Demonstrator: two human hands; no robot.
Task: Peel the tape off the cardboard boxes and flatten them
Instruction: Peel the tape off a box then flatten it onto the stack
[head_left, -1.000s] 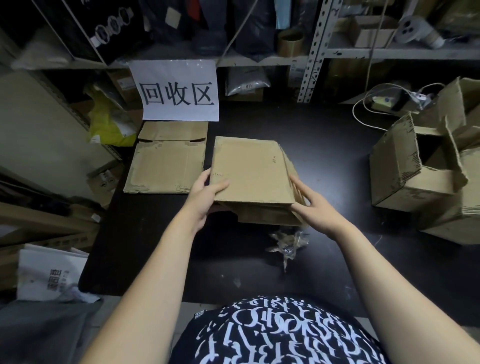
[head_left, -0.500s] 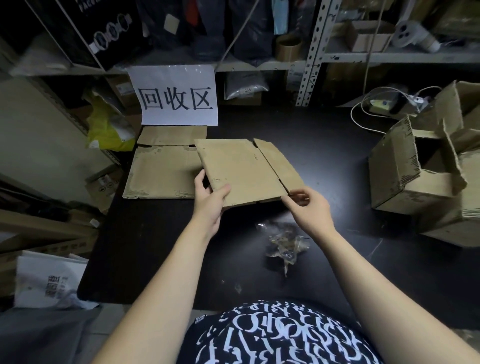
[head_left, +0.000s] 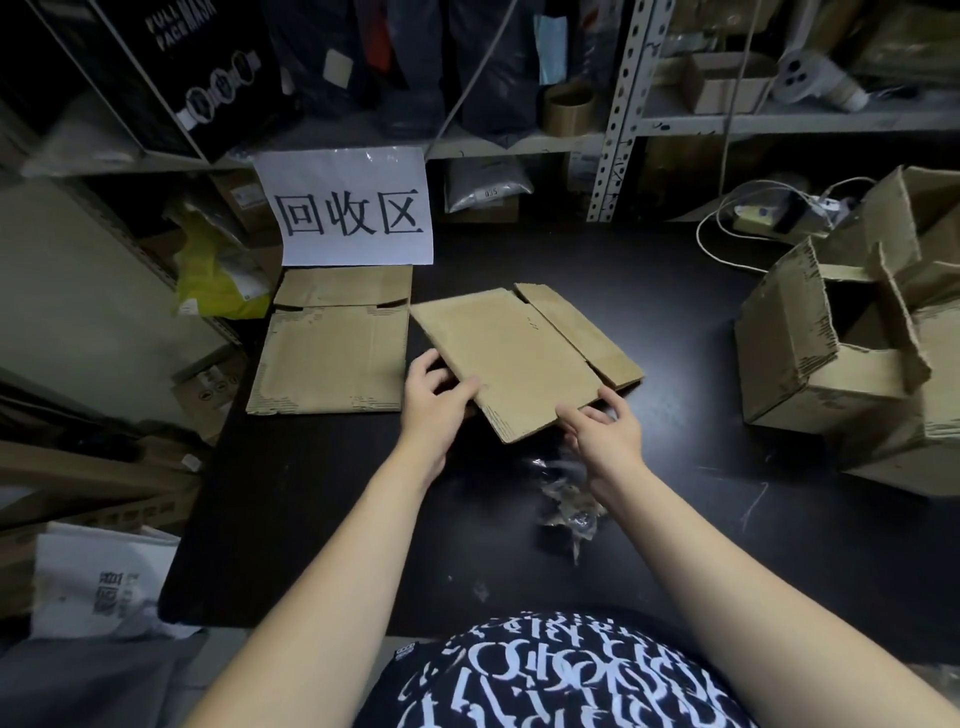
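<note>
Head view: left hand (head_left: 434, 400) pinches flattened box (head_left: 519, 353) at its 8 o'clock edge; right hand (head_left: 605, 431), fingers loose, touches its 5 o'clock edge; tape wad (head_left: 569, 506) at 6 o'clock

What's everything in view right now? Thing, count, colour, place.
flattened box: 1, brown, table centre
flat cardboard: at least 1 sheet, brown, table left, before sign
open boxes: at least 2, brown, table right
tape wad: 1, clear, crumpled, table by right forearm
paper sign: 1, white, black characters, table back
table: 1, black
cable: 1, white, back right
tape roll: 1, brown, shelf above
left hand: 1, grips flattened box's near left corner
right hand: 1, at its near right corner, grip unclear
</note>
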